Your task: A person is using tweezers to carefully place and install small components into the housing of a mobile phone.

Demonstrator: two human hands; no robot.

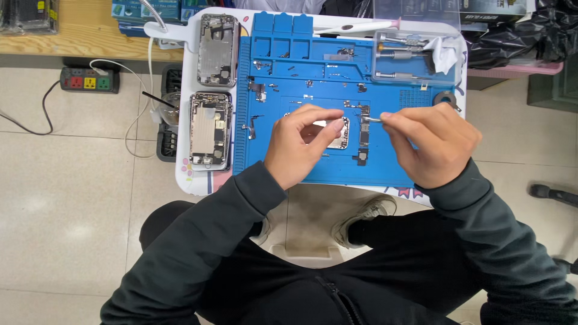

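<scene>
— What is counted to the left of the hands?

— Two opened phone housings (210,130), metallic and rectangular, are seen well left of the left hand (299,146), one above the other, beside a ridged blue rubber mat (385,171).

— And at the hands?

— A small flat metal part (338,133) is pinched under the curled left fingers on the mat. Thin steel tweezers (373,120) are gripped by the closed right hand (435,146), tip just beside the part. One clear tray (415,57) of screwdrivers is seen above it.
</scene>
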